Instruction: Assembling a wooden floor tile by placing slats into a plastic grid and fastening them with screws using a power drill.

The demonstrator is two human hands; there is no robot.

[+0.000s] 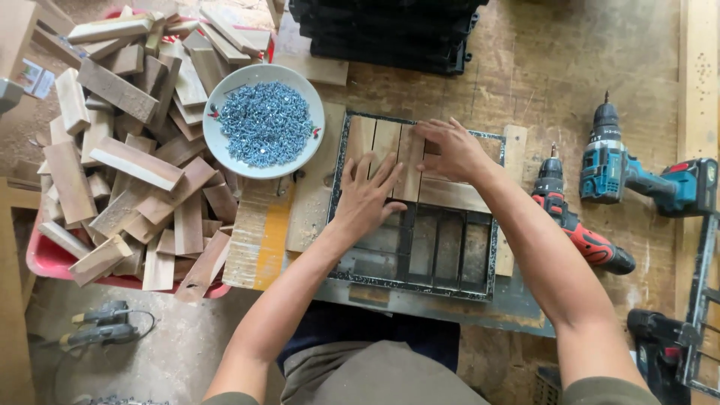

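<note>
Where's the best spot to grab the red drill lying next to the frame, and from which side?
Probably the red drill's handle, which points toward the person at lower right, beyond the right hand. Come from the right and above: its bit end aims away at the top, and the metal frame crowds its left side.

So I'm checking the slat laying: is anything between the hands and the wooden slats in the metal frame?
Nothing visible. The left hand and right hand both rest flat directly on the wooden slats laid in the metal frame. The plate of screws sits apart, to the left.
</note>
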